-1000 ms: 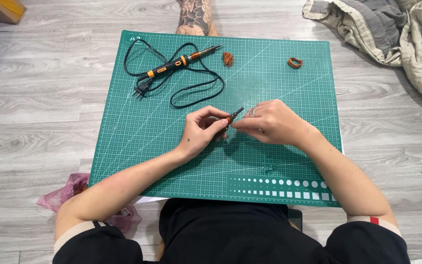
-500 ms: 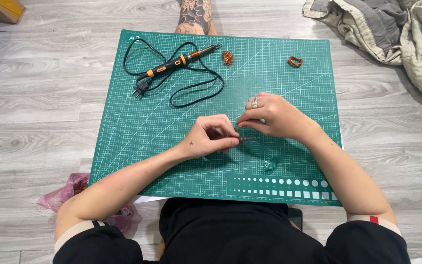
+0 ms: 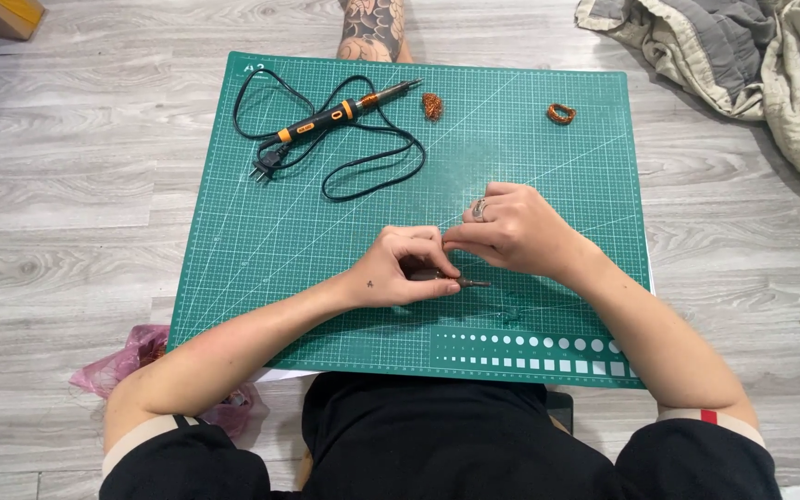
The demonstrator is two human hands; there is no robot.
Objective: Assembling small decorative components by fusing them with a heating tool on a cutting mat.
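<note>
Over the middle of a green cutting mat [image 3: 270, 231], my left hand [image 3: 405, 270] is shut on a small dark pen-like tool [image 3: 460, 279] whose thin tip points right. My right hand [image 3: 511, 227], with a ring on one finger, pinches something tiny just above that tool; its fingertips touch those of the left hand. What the right fingers hold is too small to make out.
A black and orange soldering iron [image 3: 340, 115] with its looped cord lies at the mat's far left. Two copper wire bundles [image 3: 431, 105] [image 3: 560, 113] sit near the far edge. A crumpled blanket [image 3: 752, 56] lies on the wooden floor at top right, a pink plastic bag [image 3: 136, 356] at lower left.
Both hands have drawn closer to me and lower on the mat. The tool has turned from tilted upward to lying nearly level in my left hand.
</note>
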